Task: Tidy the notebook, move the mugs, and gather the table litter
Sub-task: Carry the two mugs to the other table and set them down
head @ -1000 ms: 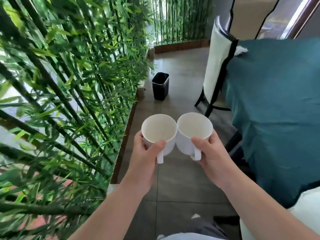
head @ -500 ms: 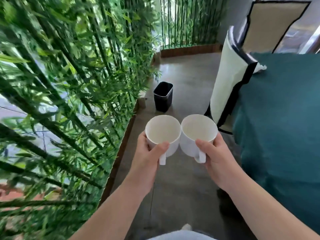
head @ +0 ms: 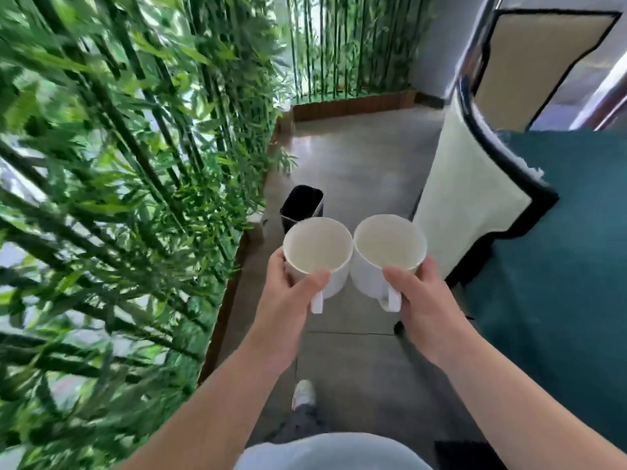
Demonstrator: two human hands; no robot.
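I carry two white mugs side by side at chest height above a grey tiled floor. My left hand (head: pixel 288 300) grips the left mug (head: pixel 319 249), thumb across its front wall beside the handle. My right hand (head: pixel 424 300) holds the right mug (head: pixel 388 245) near its handle. Both mugs are upright, look empty, and touch at their rims. A bit of white litter (head: pixel 529 166) lies at the edge of the teal-covered table (head: pixel 559 273). No notebook is in view.
A black waste bin (head: pixel 300 206) stands on the floor just beyond the mugs. A bamboo hedge (head: pixel 118 198) lines the left side behind a wooden border. A cream chair (head: pixel 464 198) with black trim stands against the table on the right. My foot (head: pixel 303 395) shows below.
I have walked forward along the hedge; the bin and chair are closer. Both hands keep the same hold on the mugs.
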